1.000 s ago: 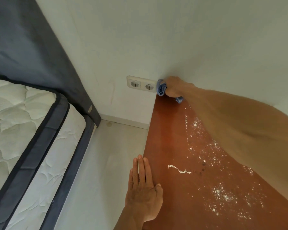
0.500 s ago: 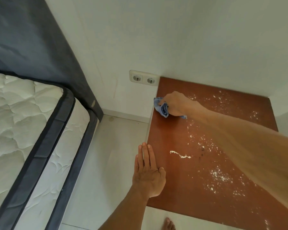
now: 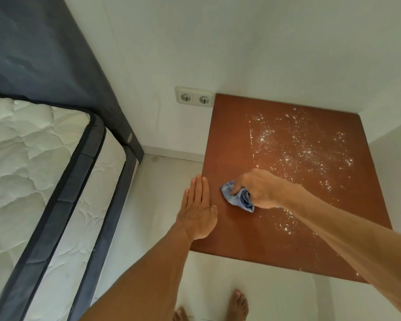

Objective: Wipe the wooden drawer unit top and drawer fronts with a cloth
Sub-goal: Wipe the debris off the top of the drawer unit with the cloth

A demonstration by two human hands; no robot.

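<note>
The right hand grips one crumpled blue cloth on the single reddish-brown wooden surface; the left hand lies flat, fingers straight.

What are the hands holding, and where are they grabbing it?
The right hand grips a crumpled blue cloth by its bunched middle, corners poking out. The left hand holds nothing; it lies flat at the edge of the wooden top.

Walls bound the drawer unit top at back and right; front open.
</note>
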